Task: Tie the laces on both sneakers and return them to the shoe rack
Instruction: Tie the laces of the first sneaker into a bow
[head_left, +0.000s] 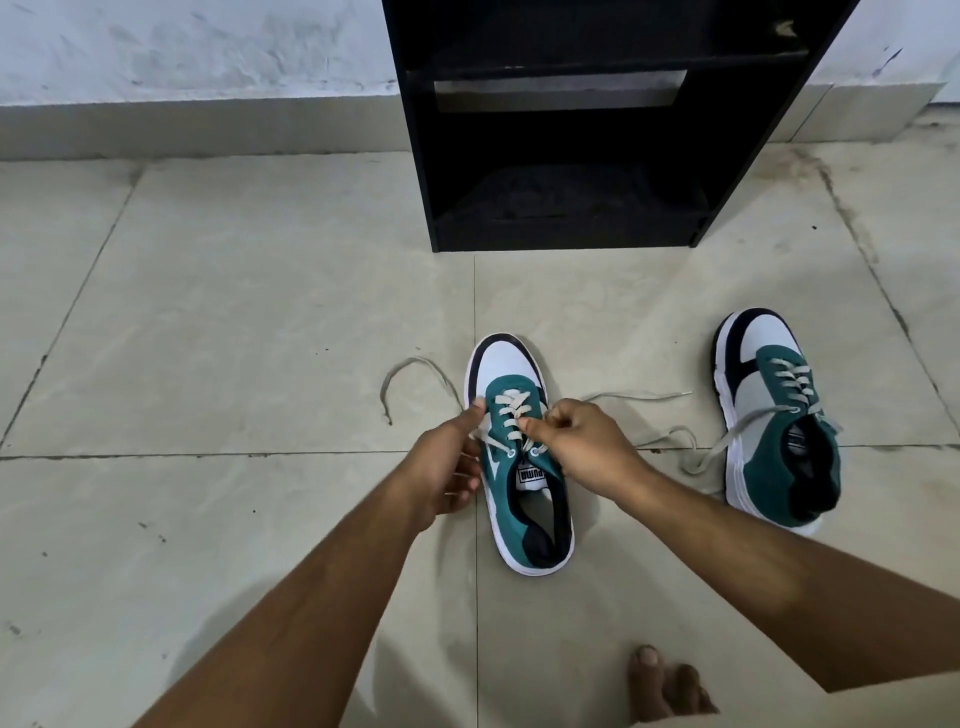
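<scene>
Sneakers: near one (519, 457) sits mid-floor in front of the black shoe rack (571, 130), second (774, 421) off to its right, both unlaced. Left hand (447, 467) braces the shoe's side, curled against it; right hand (576, 447) pinches a lace (511, 415) at the eyelets. Step: snugging laces on shoe one (knot not started). Next: gather both loose ends, cross them. Beige floor tiles (234, 312), whitewashed wall.
</scene>
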